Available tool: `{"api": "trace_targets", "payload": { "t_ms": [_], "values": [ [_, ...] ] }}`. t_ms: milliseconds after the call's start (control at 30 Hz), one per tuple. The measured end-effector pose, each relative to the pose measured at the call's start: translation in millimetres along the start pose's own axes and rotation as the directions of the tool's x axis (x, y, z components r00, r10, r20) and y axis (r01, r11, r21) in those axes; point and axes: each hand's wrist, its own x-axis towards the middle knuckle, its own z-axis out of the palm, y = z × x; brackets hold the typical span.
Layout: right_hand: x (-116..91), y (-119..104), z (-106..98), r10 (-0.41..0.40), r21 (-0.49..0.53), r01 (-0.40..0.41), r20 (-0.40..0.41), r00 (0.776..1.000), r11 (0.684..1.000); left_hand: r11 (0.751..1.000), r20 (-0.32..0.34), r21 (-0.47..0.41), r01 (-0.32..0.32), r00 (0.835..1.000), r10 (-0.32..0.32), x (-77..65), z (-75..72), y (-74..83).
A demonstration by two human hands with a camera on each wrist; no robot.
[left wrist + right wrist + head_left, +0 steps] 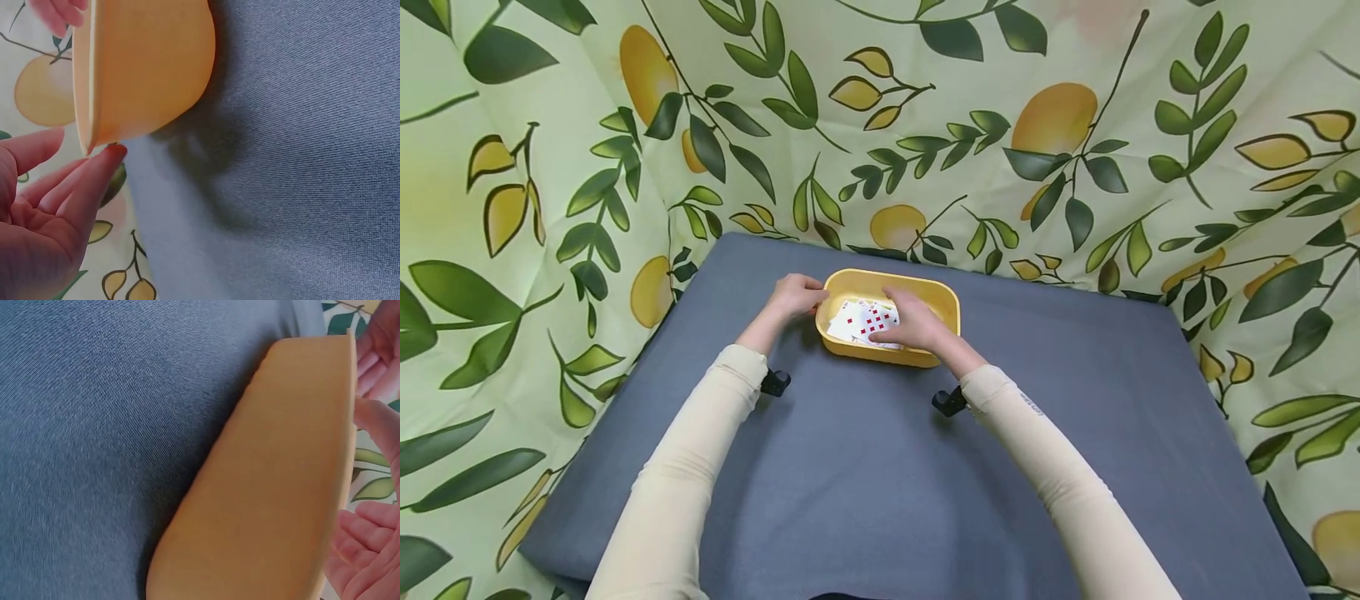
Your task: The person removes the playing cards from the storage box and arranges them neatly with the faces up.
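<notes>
A yellow oblong bin [880, 354] stands on the dark grey table, with several playing cards [850, 322] lying face up inside; red diamonds show on some. My left hand [795, 297] is at the bin's left end. In the left wrist view, that hand's fingertips touch the outer wall just under the rim, while the thumb stays apart from it. Over the right half of the bin reaches my right hand [913, 322], thumb and fingers spread above the cards and hiding some of them. Whether its fingertips touch a card cannot be told.
The grey cloth-covered table [1075, 433] extends on both sides of the bin and in front of it. Behind and to the left hangs a leaf-patterned curtain [970, 67]. Dark wrist mounts [775, 383] sit under both forearms.
</notes>
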Motion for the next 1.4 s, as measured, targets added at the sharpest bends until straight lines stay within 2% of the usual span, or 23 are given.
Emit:
{"api": "trace_targets", "payload": {
  "t_ms": [233, 567, 1133, 1400],
  "values": [
    [10.4, 2.8, 8.5, 0.046, -0.010, -0.045, 0.021, 0.999, 0.999, 0.998, -0.007, -0.048, 0.037, 0.999, -0.037, 4.9, 0.2, 3.8],
    [19.0, 6.4, 22.0, 0.069, -0.072, -0.064, 0.075, 0.995, 0.995, 0.988, -0.036, -0.115, 0.102, 0.994, -0.107, 16.9, 3.0, -6.3],
    [23.9, 18.1, 32.3, 0.111, -0.138, -0.099, 0.082, 0.990, 0.985, 0.983, -0.059, -0.118, 0.143, 0.987, -0.150, 19.6, 9.1, -2.6],
    [28.0, 19.1, 33.2, 0.087, -0.106, -0.078, 0.079, 0.993, 0.991, 0.980, -0.069, -0.117, 0.163, 0.983, -0.171, 18.9, 7.1, -1.9]
  ]
}}
